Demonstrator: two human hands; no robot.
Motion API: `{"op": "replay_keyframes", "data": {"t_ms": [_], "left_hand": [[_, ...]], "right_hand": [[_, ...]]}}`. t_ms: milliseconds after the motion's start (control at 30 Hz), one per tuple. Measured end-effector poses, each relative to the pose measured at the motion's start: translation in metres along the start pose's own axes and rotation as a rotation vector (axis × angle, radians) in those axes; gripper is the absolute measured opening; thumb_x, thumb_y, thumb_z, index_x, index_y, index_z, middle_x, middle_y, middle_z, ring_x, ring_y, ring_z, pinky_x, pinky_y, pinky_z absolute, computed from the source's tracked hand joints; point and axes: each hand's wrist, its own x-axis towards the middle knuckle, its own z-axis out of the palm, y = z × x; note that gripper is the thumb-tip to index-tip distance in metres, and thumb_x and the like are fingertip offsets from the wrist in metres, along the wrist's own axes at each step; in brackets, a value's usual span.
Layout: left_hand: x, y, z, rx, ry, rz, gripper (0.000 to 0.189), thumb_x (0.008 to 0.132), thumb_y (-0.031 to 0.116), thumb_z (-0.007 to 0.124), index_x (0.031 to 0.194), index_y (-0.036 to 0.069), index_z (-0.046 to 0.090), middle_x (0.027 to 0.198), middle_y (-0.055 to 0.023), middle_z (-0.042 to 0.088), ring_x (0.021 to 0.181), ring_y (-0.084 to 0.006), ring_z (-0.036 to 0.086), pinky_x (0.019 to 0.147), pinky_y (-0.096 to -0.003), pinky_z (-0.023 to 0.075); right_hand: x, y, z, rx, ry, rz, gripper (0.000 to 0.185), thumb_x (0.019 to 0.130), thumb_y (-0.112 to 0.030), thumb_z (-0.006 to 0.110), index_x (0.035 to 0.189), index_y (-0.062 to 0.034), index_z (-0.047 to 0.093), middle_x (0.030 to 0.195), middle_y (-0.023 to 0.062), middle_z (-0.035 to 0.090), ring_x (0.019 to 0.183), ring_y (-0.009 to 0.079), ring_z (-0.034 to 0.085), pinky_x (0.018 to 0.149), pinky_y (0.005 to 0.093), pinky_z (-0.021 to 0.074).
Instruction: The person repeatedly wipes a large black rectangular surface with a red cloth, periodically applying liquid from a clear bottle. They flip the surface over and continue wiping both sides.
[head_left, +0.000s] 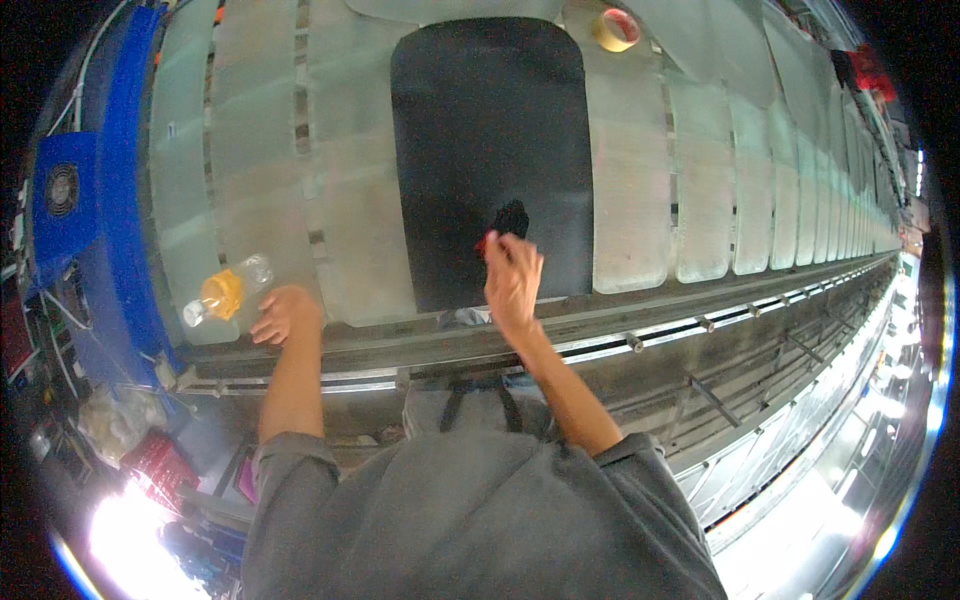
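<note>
A black sheet (491, 135) with rounded far corners lies on one of the pale, long panels in front of me. Over its near part, my right hand (514, 281) is shut on a small black and red piece of cloth (511, 219). My left hand (289, 311) rests near the table's close edge at the left, fingers curled, beside a clear plastic bottle (223, 292) with a yellow band that lies on its side. Whether that hand holds anything cannot be seen.
A roll of tape (616, 30) sits beyond the sheet, to the right. Pale panels (630, 187) run in a long row to the right. A metal rail (600, 346) borders the near edge. A blue frame (124, 187) stands left. Someone in red (871, 73) is far right.
</note>
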Motion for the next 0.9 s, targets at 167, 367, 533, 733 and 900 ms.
{"op": "replay_keyframes", "data": {"t_ms": [167, 367, 533, 733, 900], "left_hand": [[0.054, -0.02, 0.042, 0.079, 0.075, -0.02, 0.07, 0.108, 0.039, 0.033, 0.16, -0.008, 0.033, 0.168, -0.0279, 0.032, 0.151, -0.0485, 0.036, 0.123, -0.0582, 0.0321], [0.056, -0.014, 0.018, 0.523, -0.407, 0.036, 0.071, 0.11, 0.035, 0.026, 0.164, -0.008, 0.014, 0.175, -0.0248, 0.007, 0.162, -0.0422, 0.007, 0.129, -0.0559, 0.02], [0.065, -0.014, 0.023, 0.449, -0.367, -0.01, 0.071, 0.109, 0.036, 0.027, 0.164, -0.007, 0.015, 0.175, -0.0238, 0.008, 0.162, -0.0412, 0.009, 0.129, -0.0549, 0.0207], [0.049, 0.002, 0.005, 0.217, -0.298, -0.133, 0.071, 0.109, 0.037, 0.028, 0.164, -0.006, 0.016, 0.176, -0.0225, 0.009, 0.161, -0.04, 0.011, 0.129, -0.0536, 0.0215], [0.045, 0.009, -0.004, 0.134, -0.252, -0.188, 0.072, 0.108, 0.037, 0.03, 0.164, -0.006, 0.017, 0.176, -0.0214, 0.009, 0.161, -0.0391, 0.013, 0.129, -0.0526, 0.0222]], "right_hand": [[-0.029, -0.02, -0.008, 0.035, -0.111, -0.086, 0.046, 0.083, -0.002, 0.072, 0.129, -0.0084, 0.07, 0.119, 0.0059, 0.066, 0.107, 0.0271, 0.06, 0.091, 0.0441, 0.0428], [0.033, 0.008, 0.005, -0.028, 0.129, 0.181, 0.03, 0.093, -0.004, 0.068, 0.123, -0.0075, 0.073, 0.11, 0.0058, 0.068, 0.101, 0.0272, 0.061, 0.087, 0.0434, 0.0422], [-0.016, -0.029, 0.018, 0.08, -0.041, 0.064, 0.04, 0.087, -0.002, 0.068, 0.126, -0.0092, 0.073, 0.113, 0.0035, 0.066, 0.101, 0.0229, 0.061, 0.089, 0.0414, 0.0417], [0.026, 0.011, 0.007, -0.095, 0.036, 0.109, 0.043, 0.086, -0.005, 0.071, 0.129, -0.0077, 0.071, 0.116, 0.0033, 0.065, 0.101, 0.023, 0.059, 0.088, 0.0416, 0.0394], [-0.027, -0.033, 0.004, 0.022, -0.108, 0.138, 0.047, 0.085, 0.0, 0.07, 0.131, -0.0052, 0.069, 0.117, 0.0038, 0.064, 0.101, 0.0233, 0.059, 0.089, 0.0415, 0.0382]]}}
